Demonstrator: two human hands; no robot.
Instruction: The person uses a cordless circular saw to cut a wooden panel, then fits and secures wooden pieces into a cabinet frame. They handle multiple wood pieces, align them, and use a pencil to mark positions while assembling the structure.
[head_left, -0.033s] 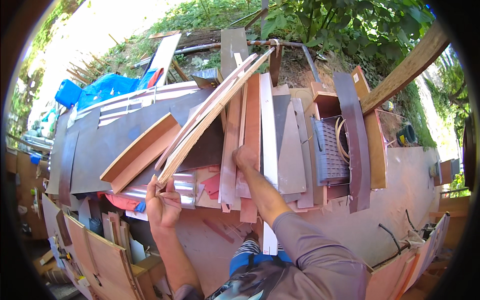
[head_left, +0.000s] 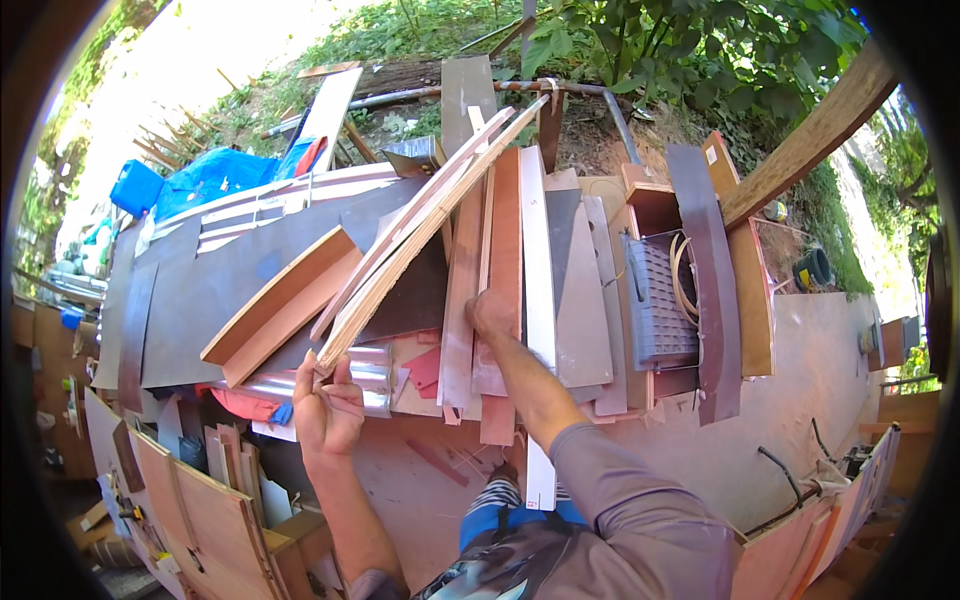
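Observation:
Pinched in my left hand [head_left: 330, 415] is the near end of long, pale wood strips [head_left: 415, 245]. They slant up and away to the right, across the pile, and their cut edges look rough. My right hand [head_left: 492, 318] is closed at the edge of a reddish-brown board [head_left: 507, 240], its fingertips partly hidden. Narrower brown boards [head_left: 460, 300] lie against its left side. Just right of that hand runs a long white strip [head_left: 538, 270], reaching down toward my legs. An L-shaped wooden piece [head_left: 285, 305] rests left of the strips.
Dark sheets [head_left: 180, 320] cover the left of the bench. To the right are grey panels [head_left: 590, 290], a grey plastic crate [head_left: 663, 310] and a dark curved board [head_left: 705, 280]. A wooden post [head_left: 815, 135] slants in at upper right. Plywood panels [head_left: 195, 510] stand at lower left.

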